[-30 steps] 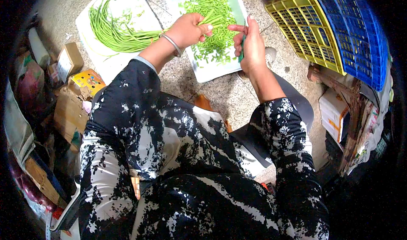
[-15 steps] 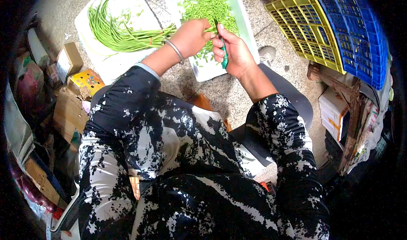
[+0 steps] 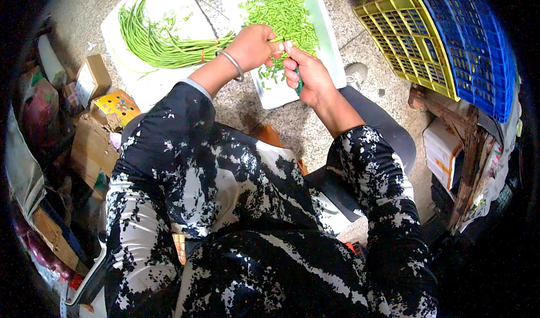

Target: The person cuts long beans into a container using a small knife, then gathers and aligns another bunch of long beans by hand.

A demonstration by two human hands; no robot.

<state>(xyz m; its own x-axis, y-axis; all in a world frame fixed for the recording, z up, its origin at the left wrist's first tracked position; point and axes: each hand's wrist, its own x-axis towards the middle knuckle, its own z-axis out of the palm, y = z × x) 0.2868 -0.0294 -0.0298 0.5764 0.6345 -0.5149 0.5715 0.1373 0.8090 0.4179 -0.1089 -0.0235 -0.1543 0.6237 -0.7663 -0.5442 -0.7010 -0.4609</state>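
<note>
My left hand (image 3: 251, 48) is closed on a bundle of long green beans (image 3: 169, 51), whose tips poke out past its fingers toward my right hand. The rest of the bundle trails leftward over a white sheet or board, with red bands around it. My right hand (image 3: 311, 76) grips a small knife by its green handle (image 3: 299, 86); its blade is hidden at the bean ends. Both hands meet over the near part of a pale green-white tub (image 3: 333, 51). Inside the tub lie many short cut bean pieces (image 3: 281, 14).
The white sheet or board (image 3: 121, 31) rests on the speckled floor at left. A yellow crate (image 3: 405, 42) and a blue crate (image 3: 472, 42) stand at right above a wooden frame (image 3: 467, 149). Cardboard boxes (image 3: 93, 149) are piled at left. A shoe (image 3: 356, 73) shows beside the tub.
The knife has turned, so its dark blade, visible before, is now hidden. My right thumb has come up to the bean ends, closer to my left fingers.
</note>
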